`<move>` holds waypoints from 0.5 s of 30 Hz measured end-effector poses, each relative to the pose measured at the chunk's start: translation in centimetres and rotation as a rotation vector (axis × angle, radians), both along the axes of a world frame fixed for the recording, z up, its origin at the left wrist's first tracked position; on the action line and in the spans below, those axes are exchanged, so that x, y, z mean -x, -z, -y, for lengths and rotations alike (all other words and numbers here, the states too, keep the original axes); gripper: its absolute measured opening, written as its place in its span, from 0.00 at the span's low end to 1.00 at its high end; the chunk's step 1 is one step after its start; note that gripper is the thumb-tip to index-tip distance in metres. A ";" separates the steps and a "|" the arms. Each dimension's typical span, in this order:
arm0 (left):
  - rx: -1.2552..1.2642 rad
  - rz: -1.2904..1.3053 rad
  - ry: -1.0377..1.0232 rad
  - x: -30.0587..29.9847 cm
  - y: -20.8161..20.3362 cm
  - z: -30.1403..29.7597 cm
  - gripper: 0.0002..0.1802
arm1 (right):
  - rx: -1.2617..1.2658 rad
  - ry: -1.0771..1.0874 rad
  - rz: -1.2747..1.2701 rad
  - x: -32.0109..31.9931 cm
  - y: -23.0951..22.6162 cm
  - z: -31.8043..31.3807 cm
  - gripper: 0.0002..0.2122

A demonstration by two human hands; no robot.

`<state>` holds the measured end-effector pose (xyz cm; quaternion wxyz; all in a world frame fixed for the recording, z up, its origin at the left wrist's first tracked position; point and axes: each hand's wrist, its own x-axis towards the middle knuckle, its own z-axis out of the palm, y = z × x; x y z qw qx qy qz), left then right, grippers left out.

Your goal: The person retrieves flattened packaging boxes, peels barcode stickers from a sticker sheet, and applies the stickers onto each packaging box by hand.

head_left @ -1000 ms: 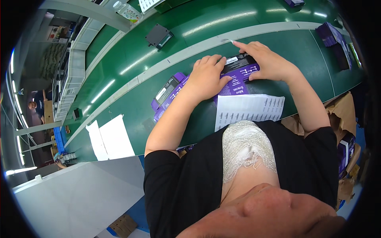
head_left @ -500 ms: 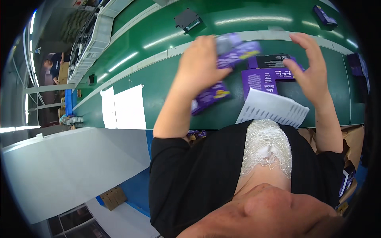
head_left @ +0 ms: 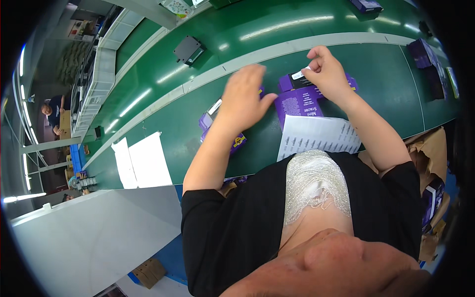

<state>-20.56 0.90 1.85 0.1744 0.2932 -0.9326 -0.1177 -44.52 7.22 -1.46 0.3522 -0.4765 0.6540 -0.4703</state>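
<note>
My right hand (head_left: 329,76) is over the far part of an unfolded purple carton (head_left: 297,103). Its thumb and forefinger pinch a small white label (head_left: 300,74) at the carton's black flap; whether the label is stuck down I cannot tell. My left hand (head_left: 245,101) hovers over purple boxes, its thumb apart from blurred fingers and nothing visible in its grasp. Beneath it, one purple box (head_left: 207,120) with a white label lies partly hidden by the wrist, beside another purple box (head_left: 239,143). A white sheet of printed labels (head_left: 316,136) overlaps the carton's near edge.
Two blank white sheets (head_left: 150,159) lie at left. A black device (head_left: 189,49) sits beyond the pale rail (head_left: 208,74). Purple cartons (head_left: 428,62) stand at right, with another purple box (head_left: 366,5) far off. Brown cardboard (head_left: 428,153) is below the table's right edge.
My left hand has let go of the purple box, which now rests among those at left. My right hand, open before, has closed on the white label at the carton. The view has shifted.
</note>
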 end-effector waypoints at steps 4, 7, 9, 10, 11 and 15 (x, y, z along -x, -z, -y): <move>0.034 0.014 0.201 2.6 2.1 -0.3 0.29 | -0.003 -0.003 -0.051 -0.4 0.2 0.2 0.15; -0.071 0.050 0.199 3.0 2.4 -0.5 0.28 | 0.008 -0.005 -0.063 -0.3 0.6 0.2 0.15; -0.059 0.053 0.193 3.0 2.3 -0.5 0.28 | 0.021 -0.007 -0.074 -0.3 0.6 0.2 0.14; -0.060 0.054 0.194 3.1 2.4 -0.5 0.28 | 0.023 -0.011 -0.085 -0.2 0.6 0.2 0.14; -0.064 0.054 0.195 3.1 2.4 -0.5 0.28 | 0.025 -0.015 -0.096 -0.2 0.6 0.2 0.14; -0.062 0.061 0.192 3.2 2.2 -0.6 0.29 | 0.030 -0.018 -0.097 -0.2 0.7 0.3 0.14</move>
